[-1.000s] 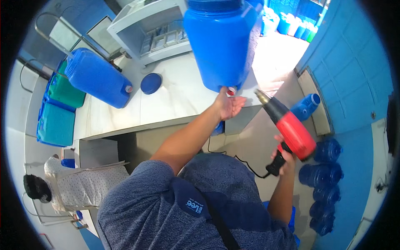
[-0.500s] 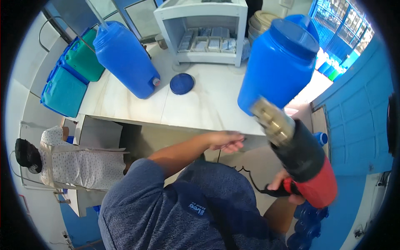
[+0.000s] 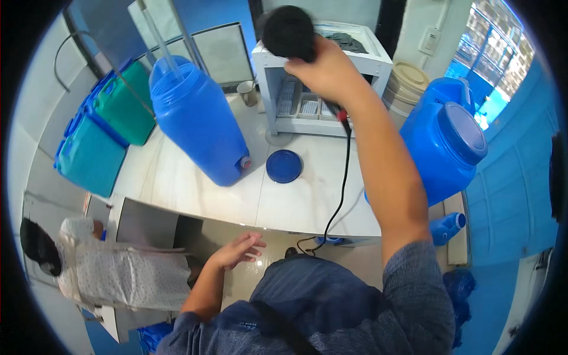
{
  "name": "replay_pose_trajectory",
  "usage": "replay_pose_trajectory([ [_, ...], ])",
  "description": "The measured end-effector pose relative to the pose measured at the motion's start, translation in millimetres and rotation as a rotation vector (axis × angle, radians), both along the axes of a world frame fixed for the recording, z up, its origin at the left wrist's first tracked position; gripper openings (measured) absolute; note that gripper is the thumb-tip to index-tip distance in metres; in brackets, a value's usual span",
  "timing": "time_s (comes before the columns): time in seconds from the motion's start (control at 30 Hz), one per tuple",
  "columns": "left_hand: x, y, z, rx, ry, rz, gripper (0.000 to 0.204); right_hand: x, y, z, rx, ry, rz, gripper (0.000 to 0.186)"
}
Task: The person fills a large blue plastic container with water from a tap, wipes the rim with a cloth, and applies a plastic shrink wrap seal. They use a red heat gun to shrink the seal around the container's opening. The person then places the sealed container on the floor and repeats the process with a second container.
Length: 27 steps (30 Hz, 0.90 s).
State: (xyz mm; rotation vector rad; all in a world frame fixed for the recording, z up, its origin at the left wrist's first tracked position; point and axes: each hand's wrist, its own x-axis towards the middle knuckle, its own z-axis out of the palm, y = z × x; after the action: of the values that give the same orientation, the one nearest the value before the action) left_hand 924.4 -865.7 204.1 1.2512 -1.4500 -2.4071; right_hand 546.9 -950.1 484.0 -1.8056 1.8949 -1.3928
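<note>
My right hand [image 3: 331, 70] is raised over the white shelf unit, its fingers wrapped round a heat gun [image 3: 288, 34]. The gun's black rear end shows; its nozzle is hidden. A black cord [image 3: 345, 177] hangs from its handle down past the counter's front edge. In front of the counter, my left hand [image 3: 238, 251] is open with nothing in it, fingers loosely bent. On the counter, a large uncapped blue container [image 3: 198, 121] with a small tap low on its side stands left of a dark blue round lid [image 3: 284, 166]. A capped blue container [image 3: 441, 151] stands at the right.
The white shelf unit [image 3: 313, 126] holds small trays at the back of the counter [image 3: 177, 177]. Green and teal jerrycans [image 3: 97, 157] stand at the left. A cup [image 3: 247, 93] is near the wall. Another person [image 3: 118, 260] is below left. Beige buckets [image 3: 408, 83] stand behind.
My right hand has lifted the heat gun from low right to above the shelf unit. My left hand has moved left and down. The view has shifted, showing the counter lower.
</note>
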Motion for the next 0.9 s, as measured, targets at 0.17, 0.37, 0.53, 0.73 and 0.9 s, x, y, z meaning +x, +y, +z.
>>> replay_pose_trajectory([
  [0.17,32,-7,0,-0.010,0.023,0.025,0.055,-12,-107,32,0.419,0.735,-0.382,0.039],
  [0.37,15,-15,3,-0.005,0.082,-0.060,0.051,-7,-137,13,0.047,0.878,-0.605,0.034],
  [0.53,-22,-24,11,0.003,0.106,-0.260,0.050,50,-28,-56,-0.408,0.348,0.086,0.017],
  [0.73,-111,-27,21,-0.031,0.153,-0.642,0.053,26,214,-176,0.359,-0.161,0.889,0.031],
  [0.9,-217,12,36,-0.041,0.129,-0.961,0.061,-32,447,-336,0.719,-0.621,-0.055,0.042],
])
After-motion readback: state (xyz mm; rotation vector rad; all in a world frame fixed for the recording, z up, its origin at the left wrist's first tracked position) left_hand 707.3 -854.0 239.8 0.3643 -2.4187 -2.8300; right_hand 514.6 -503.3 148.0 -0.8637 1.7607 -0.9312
